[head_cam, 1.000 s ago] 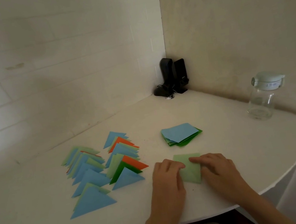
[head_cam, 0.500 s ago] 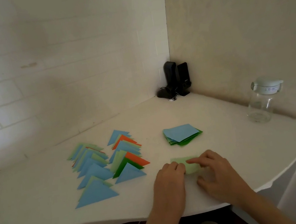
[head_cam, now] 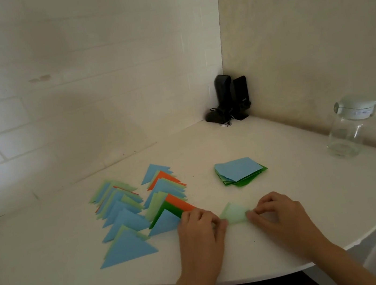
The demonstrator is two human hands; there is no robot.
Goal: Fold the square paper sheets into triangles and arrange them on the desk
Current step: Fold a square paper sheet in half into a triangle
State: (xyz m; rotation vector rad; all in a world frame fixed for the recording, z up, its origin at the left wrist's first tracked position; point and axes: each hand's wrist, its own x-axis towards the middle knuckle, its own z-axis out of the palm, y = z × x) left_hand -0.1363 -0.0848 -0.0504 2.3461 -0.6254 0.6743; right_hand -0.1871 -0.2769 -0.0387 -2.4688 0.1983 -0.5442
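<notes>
A light green paper sheet (head_cam: 234,214), folded over into a triangle shape, lies on the white desk (head_cam: 207,144) near the front edge. My left hand (head_cam: 198,224) pinches its left corner and my right hand (head_cam: 276,212) pinches its right corner. A stack of unfolded square sheets (head_cam: 239,171), blue on top and green beneath, sits behind the hands. Two rows of folded triangles lie to the left: one row (head_cam: 119,210) mostly blue and light green, the other (head_cam: 163,195) blue, orange and green. My left hand covers the near corner of that second row.
Black speakers (head_cam: 226,98) with a cable stand in the far corner where the walls meet. A clear glass jar with a pale lid (head_cam: 349,126) stands at the right by the wall. The desk's curved front edge runs just below my wrists.
The flat green square has been folded over into a triangle. Both hands have spread apart along the fold to its two end corners. The camera has tilted a little.
</notes>
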